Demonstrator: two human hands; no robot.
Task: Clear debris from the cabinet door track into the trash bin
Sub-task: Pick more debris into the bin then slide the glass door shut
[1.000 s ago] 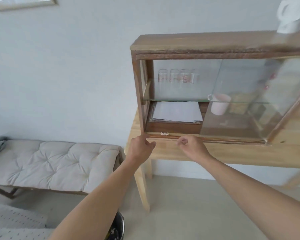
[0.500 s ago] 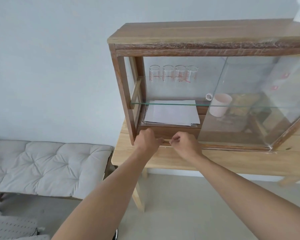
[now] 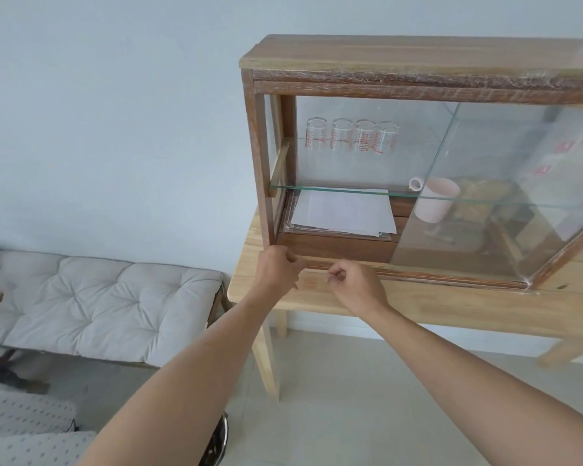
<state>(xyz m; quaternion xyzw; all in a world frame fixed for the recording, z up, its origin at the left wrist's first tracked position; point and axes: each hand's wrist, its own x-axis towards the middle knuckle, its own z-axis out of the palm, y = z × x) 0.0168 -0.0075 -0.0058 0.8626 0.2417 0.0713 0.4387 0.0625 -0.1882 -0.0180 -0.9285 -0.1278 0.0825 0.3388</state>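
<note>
— Looking at a wooden display cabinet standing on a light wooden table, against a pale wall. Sliding glass door sitting pushed to the right, leaving the left half open.

— Seeing the hands?

— Reaching both bare arms up to the bottom door track. Left hand resting at the track's left end, just beside the cabinet's corner post, fingers curled in tight, thumb pressing against the forefinger. Right hand hovering just beside it on the track's front edge, fingers bunched into a pinch, knuckles facing the camera.

— Holding any debris?

— Cannot tell. Hiding whatever might be lying between the fingertips; no debris showing on the bare stretch of track to the right either.

— And the trash bin?

— Peeking in at the bottom edge, a dark round rim on the floor, mostly covered by the left forearm; possibly the bin, not clear enough for certainty.

— Anything inside the cabinet?

— Standing on the glass shelf: four measuring glasses with red markings, in a row. Lying below: a stack of white papers. Sitting behind the door: a pale pink mug.

— Left of the table?

— Stretching along the wall, a bench with a tufted grey cushion.
</note>
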